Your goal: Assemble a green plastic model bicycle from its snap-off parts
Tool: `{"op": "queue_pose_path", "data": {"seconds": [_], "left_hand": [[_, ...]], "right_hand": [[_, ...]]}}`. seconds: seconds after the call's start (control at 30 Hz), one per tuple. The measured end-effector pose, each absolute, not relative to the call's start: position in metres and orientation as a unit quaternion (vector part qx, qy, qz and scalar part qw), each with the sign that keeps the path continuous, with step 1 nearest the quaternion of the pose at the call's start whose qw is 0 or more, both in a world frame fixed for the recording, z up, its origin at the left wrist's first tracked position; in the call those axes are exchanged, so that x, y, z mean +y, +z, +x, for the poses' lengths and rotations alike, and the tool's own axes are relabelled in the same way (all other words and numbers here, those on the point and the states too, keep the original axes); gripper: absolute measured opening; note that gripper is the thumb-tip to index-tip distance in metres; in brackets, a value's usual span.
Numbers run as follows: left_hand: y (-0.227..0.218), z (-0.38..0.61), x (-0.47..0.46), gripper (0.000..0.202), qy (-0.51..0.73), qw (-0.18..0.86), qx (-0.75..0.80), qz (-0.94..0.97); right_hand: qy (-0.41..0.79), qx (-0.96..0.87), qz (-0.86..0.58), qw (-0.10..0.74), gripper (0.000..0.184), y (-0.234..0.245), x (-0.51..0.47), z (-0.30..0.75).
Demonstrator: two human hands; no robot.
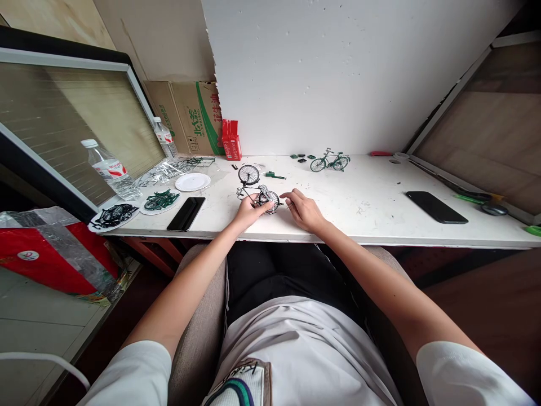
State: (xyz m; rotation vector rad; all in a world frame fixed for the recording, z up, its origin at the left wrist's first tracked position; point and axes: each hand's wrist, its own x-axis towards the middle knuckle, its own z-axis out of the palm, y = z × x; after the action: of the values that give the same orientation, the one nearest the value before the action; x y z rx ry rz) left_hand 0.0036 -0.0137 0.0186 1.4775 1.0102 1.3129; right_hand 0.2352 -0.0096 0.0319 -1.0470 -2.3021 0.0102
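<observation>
A small black model bicycle, partly built, lies on the white table in front of me. Its loose spoked wheel stands just behind it. My left hand pinches the bicycle's frame near the rear wheel. My right hand rests on the table just right of the bicycle, fingers curled toward it; what they hold, if anything, is too small to see. A small green part lies behind the bicycle. A finished green model bicycle stands at the back of the table.
Left of me lie a black phone, a white plate, plates of green parts and black parts, plastic sprues and two water bottles. Another phone lies right. A red box stands at the back.
</observation>
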Motion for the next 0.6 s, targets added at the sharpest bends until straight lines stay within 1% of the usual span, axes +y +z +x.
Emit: {"op": "queue_pose_path", "data": {"seconds": [0.07,0.13,0.2,0.27,0.5,0.6], "left_hand": [[0.017,0.004,-0.012,0.056,0.536,0.441,0.42,0.585],[0.015,0.005,-0.01,0.063,0.539,0.439,0.435,0.573],[0.014,0.005,-0.009,0.064,0.531,0.443,0.436,0.577],[0.014,0.005,-0.009,0.062,0.518,0.45,0.417,0.596],[0.024,0.001,-0.019,0.056,0.46,0.473,0.359,0.66],[0.025,0.0,-0.02,0.061,0.43,0.495,0.361,0.663]], "right_hand": [[-0.021,-0.878,-0.386,0.282,0.052,0.032,-0.01,0.235],[-0.042,-0.892,-0.37,0.256,0.063,0.032,-0.011,0.235],[-0.052,-0.902,-0.357,0.237,0.077,0.032,-0.011,0.234],[-0.058,-0.905,-0.352,0.233,0.083,0.031,-0.01,0.233],[-0.077,-0.894,-0.362,0.251,0.069,0.026,-0.008,0.232],[-0.057,-0.888,-0.371,0.266,0.057,0.025,-0.006,0.232]]}}
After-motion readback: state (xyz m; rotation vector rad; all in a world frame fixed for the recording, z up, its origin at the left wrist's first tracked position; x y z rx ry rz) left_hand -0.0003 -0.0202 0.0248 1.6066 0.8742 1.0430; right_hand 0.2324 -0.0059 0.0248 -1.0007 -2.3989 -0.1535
